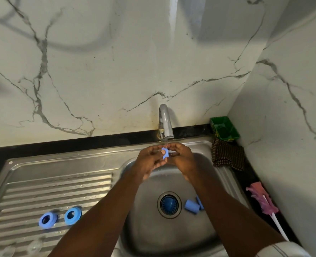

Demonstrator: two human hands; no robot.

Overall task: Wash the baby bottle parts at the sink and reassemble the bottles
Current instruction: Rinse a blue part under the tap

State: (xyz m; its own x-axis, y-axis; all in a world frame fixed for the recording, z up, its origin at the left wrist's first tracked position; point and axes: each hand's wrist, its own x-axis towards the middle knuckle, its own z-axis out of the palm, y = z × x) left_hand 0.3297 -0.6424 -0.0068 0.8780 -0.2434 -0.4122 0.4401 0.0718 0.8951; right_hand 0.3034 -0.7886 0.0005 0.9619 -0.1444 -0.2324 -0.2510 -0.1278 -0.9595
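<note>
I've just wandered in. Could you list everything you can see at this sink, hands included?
tap: one, silver, behind the basin, water running
sink: one, steel, basin on the right, ribbed drainboard on the left
strainer: one, blue, in the drain hole
rings: two, blue, side by side on the drainboard
tubes: two, blue, in the basin right of the drain, one partly hidden
tray: one, green, back right corner
cloth: one, brown checked, right of the basin
brush: one, pink head and white handle, on the right counter
small blue part: one, blue, under the running water
left hand: one, pinches the small blue part
right hand: one, holds the same part
</note>
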